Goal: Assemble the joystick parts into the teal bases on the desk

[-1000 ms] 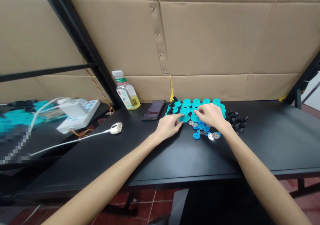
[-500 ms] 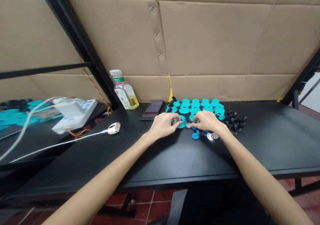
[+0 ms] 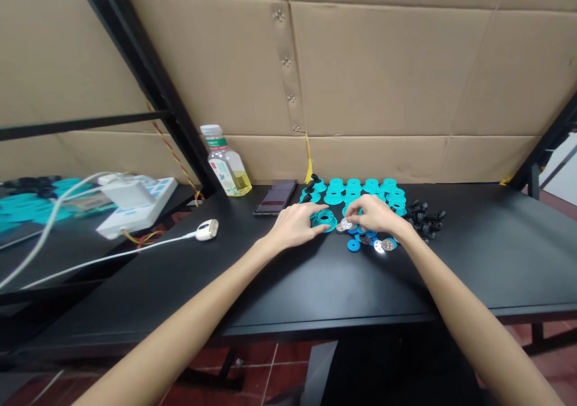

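My left hand [image 3: 295, 226] rests its fingertips around a teal plastic flanged piece [image 3: 324, 219] lying on the black tabletop [image 3: 315, 280]. My right hand [image 3: 374, 214] pinches a silver metal disc [image 3: 347, 224] just right of that piece. Under and beside my right hand lies a loose heap of blue plastic discs [image 3: 354, 245] and silver discs [image 3: 388, 244]. Rows of similar teal flanged pieces [image 3: 354, 185] stand along the back edge. A pile of small black rubber parts [image 3: 422, 218] sits to the right.
A phone [image 3: 274, 197] and a bottle of yellow oil [image 3: 228, 166] stand left of the rows. A white cable with a small plug [image 3: 207, 230] crosses the left of the table. A power strip [image 3: 135, 214] sits lower left. Cardboard covers the wall behind.
My right hand has moved slightly left and now lifts a silver disc from the heap. My left hand stays on the teal piece, which has barely moved.
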`<state>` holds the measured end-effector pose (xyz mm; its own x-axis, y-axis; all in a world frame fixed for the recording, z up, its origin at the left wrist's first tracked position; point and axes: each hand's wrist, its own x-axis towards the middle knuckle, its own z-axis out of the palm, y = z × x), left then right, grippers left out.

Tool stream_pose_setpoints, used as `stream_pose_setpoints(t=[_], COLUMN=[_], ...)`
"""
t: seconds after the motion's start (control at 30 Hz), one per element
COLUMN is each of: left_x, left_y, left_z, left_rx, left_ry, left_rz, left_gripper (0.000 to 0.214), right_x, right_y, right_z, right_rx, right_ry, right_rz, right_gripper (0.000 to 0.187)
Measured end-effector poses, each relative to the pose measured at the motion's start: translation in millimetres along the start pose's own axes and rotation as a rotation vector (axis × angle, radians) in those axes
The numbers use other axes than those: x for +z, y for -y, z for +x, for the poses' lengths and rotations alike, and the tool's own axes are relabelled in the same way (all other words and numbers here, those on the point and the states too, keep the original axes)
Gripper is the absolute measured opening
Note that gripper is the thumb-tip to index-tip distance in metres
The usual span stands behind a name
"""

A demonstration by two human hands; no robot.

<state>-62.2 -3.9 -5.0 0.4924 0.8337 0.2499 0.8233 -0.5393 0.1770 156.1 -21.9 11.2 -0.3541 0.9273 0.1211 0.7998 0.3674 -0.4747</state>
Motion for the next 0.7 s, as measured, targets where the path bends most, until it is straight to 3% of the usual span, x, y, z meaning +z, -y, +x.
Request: stream_pose_setpoints(t=[0.23, 0.4, 0.57, 0.7], left_x=[-6.5, -10.7, -13.3, -8.0], left_y=[7, 10, 0, -6], left_z=[3, 3, -1, -3], left_rx=[-0.046, 0.007, 0.035, 0.038], left_ry=[-0.013, -0.035, 0.189, 0.309], left_rz=[-0.095, -0.332, -0.592, -0.733], left_gripper=[0.057, 0.058, 0.069, 0.076], right_x=[-1, -6, -7, 3], right_y=[0, 4, 8, 12], right_z=[-1, -1, -1, 0], right_rx=[-0.027, -0.044, -0.026, -0.061], right_ry=[-0.01, -0.061, -0.097, -0.032], right_rz=[0.154, 0.32, 0.492, 0.514], right_gripper=[0.009, 0.012, 0.014, 0.012])
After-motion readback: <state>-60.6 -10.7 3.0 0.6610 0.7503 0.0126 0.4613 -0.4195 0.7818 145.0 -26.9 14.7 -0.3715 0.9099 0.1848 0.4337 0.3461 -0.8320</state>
